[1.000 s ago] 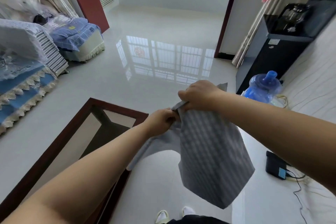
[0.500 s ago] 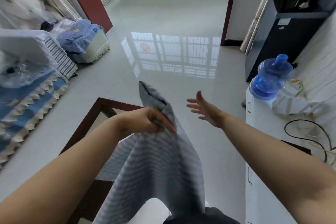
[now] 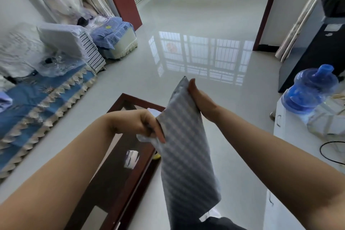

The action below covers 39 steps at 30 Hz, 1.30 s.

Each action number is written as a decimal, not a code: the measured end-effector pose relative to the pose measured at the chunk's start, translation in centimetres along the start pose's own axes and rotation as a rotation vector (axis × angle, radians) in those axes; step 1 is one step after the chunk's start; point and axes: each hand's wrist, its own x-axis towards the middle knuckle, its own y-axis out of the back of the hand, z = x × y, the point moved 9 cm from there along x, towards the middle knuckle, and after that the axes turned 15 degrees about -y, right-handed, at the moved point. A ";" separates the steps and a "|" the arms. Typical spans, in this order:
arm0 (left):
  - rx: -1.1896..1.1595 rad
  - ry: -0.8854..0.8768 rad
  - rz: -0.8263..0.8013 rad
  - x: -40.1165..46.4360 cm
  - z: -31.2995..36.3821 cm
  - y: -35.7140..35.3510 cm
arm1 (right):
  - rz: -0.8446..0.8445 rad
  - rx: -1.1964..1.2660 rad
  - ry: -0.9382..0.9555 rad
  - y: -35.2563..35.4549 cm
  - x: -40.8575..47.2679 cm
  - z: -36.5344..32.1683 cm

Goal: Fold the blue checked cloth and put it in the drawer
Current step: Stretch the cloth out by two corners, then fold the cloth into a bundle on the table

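Shiny pale floor (image 3: 186, 24) fills the room in our head view, with a dark wood table (image 3: 119, 173) low in front of us. We hold the cloth (image 3: 184, 155) up in the air over the table edge, and it hangs down long and narrow. Our left hand (image 3: 143, 127) grips its left edge, fingers curled tight on it. Our right hand (image 3: 199, 99) is at the top corner, its thumb flat against the cloth; the other fingers are hidden behind it, so we cannot tell how they lie. A blue bottle (image 3: 309, 89) sits on a white counter (image 3: 291, 155) at our right. A sofa (image 3: 46, 95) with blue covers is at our left.
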 end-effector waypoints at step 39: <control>0.155 0.103 0.927 -4.7 -2.4 1.7 | 0.560 -0.414 0.070 2.3 1.7 -3.7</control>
